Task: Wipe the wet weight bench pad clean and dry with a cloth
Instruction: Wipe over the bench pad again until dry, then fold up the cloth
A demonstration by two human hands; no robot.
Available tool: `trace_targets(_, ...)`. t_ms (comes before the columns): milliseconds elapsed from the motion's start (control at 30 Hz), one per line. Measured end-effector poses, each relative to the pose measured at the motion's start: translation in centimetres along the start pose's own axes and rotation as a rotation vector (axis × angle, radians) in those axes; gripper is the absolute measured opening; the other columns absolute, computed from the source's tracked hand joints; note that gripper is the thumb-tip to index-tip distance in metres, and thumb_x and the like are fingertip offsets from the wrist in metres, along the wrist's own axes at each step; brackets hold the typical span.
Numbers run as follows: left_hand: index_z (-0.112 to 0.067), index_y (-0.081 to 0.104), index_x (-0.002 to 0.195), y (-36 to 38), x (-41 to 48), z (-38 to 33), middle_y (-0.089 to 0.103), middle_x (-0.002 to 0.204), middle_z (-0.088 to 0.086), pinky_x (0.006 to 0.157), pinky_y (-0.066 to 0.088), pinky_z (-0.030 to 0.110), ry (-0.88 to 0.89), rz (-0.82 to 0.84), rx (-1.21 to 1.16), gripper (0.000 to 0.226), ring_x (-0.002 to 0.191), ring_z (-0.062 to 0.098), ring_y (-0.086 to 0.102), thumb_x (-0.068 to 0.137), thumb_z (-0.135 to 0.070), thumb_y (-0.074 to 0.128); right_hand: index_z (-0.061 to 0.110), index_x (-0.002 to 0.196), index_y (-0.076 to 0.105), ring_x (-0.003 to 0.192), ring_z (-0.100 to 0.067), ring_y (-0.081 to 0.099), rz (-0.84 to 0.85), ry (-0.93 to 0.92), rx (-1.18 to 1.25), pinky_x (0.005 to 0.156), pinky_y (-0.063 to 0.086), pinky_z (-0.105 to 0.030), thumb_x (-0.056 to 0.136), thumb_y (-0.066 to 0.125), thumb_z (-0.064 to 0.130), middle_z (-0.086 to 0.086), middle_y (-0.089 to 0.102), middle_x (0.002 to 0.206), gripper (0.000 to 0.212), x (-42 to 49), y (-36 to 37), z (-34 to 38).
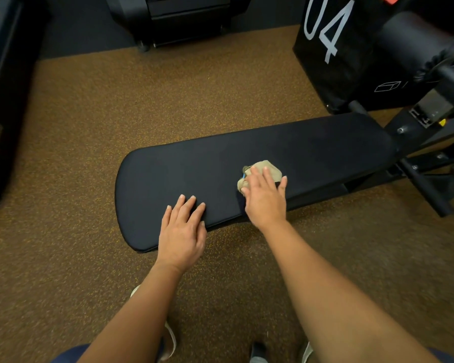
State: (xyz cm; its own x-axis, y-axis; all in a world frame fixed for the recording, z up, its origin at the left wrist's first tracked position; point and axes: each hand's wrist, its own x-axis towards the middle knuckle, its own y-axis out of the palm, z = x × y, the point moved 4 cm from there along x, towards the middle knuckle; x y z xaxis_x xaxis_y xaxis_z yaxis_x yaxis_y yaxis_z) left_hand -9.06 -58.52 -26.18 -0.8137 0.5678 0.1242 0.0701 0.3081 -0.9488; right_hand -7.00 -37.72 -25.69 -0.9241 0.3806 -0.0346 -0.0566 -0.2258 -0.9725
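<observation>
Beyond the bench pad point(247, 158), black box point(357, 74) reads "04".

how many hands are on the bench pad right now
2. The left hand rests flat on the near edge of the bench pad, fingers straight. The right hand presses the tan cloth down further along the pad, toward the frame end.

1 padded surface point(286, 150), 1 tan cloth point(268, 169) at center, 2 hands (left hand point(182, 229), right hand point(265, 199)) below center, 1 box marked 04 point(333, 56) upper right.
</observation>
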Motion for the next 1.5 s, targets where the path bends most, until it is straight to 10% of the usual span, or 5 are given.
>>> trace_targets(567, -0.015, 0.056, 0.132, 0.1, 0.3, -1.2, 0.048, 0.143, 0.009, 0.116, 0.021, 0.05, -0.07, -0.036, -0.009, 0.051, 0.141, 0.027, 0.03, 0.093, -0.037, 0.031, 0.024, 0.143, 0.034, 0.146, -0.013, 0.007, 0.096, -0.275, 0.028, 0.116, 0.002, -0.055, 0.1, 0.037, 0.03, 0.01, 0.024, 0.155, 0.044, -1.1, -1.3, -1.8)
trace_targets(800, -0.012, 0.059, 0.129, 0.2, 0.4, -1.4, 0.05, 0.14, 0.012, 0.115, 0.024, 0.051, -0.071, -0.068, -0.031, 0.05, 0.139, 0.031, 0.033, 0.092, -0.035, 0.033, 0.019, 0.137, 0.036, 0.145, -0.023, 0.012, -0.044, 0.27, 0.067, 0.114, 0.001, -0.058, 0.098, 0.042, 0.023, -0.005, 0.034, 0.149, 0.04, 1.8, -3.7, -9.2)
trace_targets(1000, -0.009, 0.059, 0.128, 0.7, 1.1, -2.5, 0.051, 0.139, 0.015, 0.114, 0.026, 0.052, -0.051, -0.086, -0.074, 0.05, 0.138, 0.034, 0.034, 0.092, -0.032, 0.033, 0.022, 0.142, 0.037, 0.146, -0.013, 0.012, 0.016, -0.226, 0.063, 0.116, 0.001, -0.051, 0.099, 0.041, 0.027, 0.009, 0.033, 0.152, 0.044, -0.7, -1.8, -5.5)
trace_targets(1233, -0.013, 0.057, 0.13, 1.3, 2.3, -4.4, 0.049, 0.141, 0.011, 0.115, 0.023, 0.051, -0.028, -0.051, -0.083, 0.05, 0.14, 0.031, 0.031, 0.092, -0.033, 0.032, 0.017, 0.142, 0.034, 0.146, -0.019, 0.012, -0.048, 0.074, 0.068, 0.115, 0.0, -0.054, 0.099, 0.038, 0.026, -0.001, 0.034, 0.151, 0.044, -1.4, -2.6, -6.5)
trace_targets(1500, -0.01, 0.055, 0.131, 2.6, 6.7, -9.8, 0.053, 0.137, 0.01, 0.111, 0.03, 0.043, 0.124, -0.005, -0.281, 0.043, 0.141, 0.03, 0.03, 0.095, -0.029, 0.04, 0.007, 0.11, 0.056, 0.088, -0.029, 0.063, -0.273, -0.151, 0.488, 0.088, 0.046, -0.044, 0.092, 0.029, 0.037, -0.009, 0.068, 0.098, 0.044, -3.4, -4.8, -3.9)
